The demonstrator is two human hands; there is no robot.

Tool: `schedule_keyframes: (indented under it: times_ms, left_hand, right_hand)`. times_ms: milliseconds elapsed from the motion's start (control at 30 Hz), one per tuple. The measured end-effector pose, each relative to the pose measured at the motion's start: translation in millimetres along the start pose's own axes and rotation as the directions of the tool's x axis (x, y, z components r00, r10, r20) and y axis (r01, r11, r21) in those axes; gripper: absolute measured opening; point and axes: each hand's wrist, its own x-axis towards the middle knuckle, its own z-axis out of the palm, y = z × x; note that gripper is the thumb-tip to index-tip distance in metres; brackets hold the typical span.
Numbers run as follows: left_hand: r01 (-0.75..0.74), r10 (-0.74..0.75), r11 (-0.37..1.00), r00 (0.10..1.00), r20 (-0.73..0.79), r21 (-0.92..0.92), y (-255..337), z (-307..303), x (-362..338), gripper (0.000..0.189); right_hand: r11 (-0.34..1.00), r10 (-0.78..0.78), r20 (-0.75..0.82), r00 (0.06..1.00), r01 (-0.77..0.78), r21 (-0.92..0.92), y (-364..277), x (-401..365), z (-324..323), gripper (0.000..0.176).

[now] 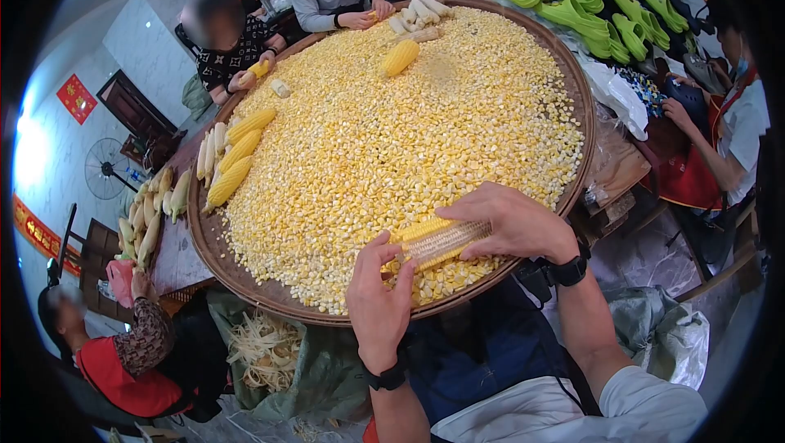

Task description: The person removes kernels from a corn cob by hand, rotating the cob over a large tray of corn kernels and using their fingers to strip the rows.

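Along the left rim of the round woven tray (204,238), whole ears (237,157) lie beside the heaped loose kernels (392,140). At the near edge, the left hand (380,296) has its fingers closed against the left end of a partly stripped cob (437,240). The right hand (511,222) is curled over the cob's right end, gripping it firmly.
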Motion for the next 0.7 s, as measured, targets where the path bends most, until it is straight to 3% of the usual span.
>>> schedule_keyframes:
  times_ms: [67,167,267,367,467,567,700]
  left_hand:
    - [-0.003,0.003,1.000,1.000,0.014,0.013,2,-2,1,0.027]
    - [-0.133,0.129,0.987,0.991,0.048,0.087,1,-4,-1,0.032]
    - [-0.127,0.126,0.990,0.992,0.024,0.056,2,-2,1,0.033]
    - [0.108,-0.103,0.992,0.992,0.078,-0.071,17,-4,0,0.041]
    - [0.113,-0.106,0.990,0.991,0.086,-0.080,21,-5,2,0.054]
    - [-0.106,0.096,0.988,0.991,0.090,0.115,17,-6,4,0.059]
    - [-0.107,0.104,0.990,0.994,0.036,0.087,13,-4,0,0.047]
  right_hand:
    - [1.000,0.007,-0.005,1.000,-0.007,-0.010,0,0,1,0.077]
    - [1.000,0.005,-0.008,1.000,-0.005,-0.020,1,0,2,0.077]
    - [1.000,0.013,-0.003,1.000,-0.013,-0.019,0,0,1,0.077]
    - [1.000,0.026,0.004,1.000,-0.026,-0.014,-1,0,0,0.077]
    - [1.000,0.011,-0.002,1.000,-0.011,-0.020,0,0,1,0.077]
    - [1.000,0.004,-0.007,1.000,-0.004,-0.015,1,0,1,0.077]
    - [1.000,-0.018,-0.008,1.000,0.018,-0.002,2,-1,2,0.077]
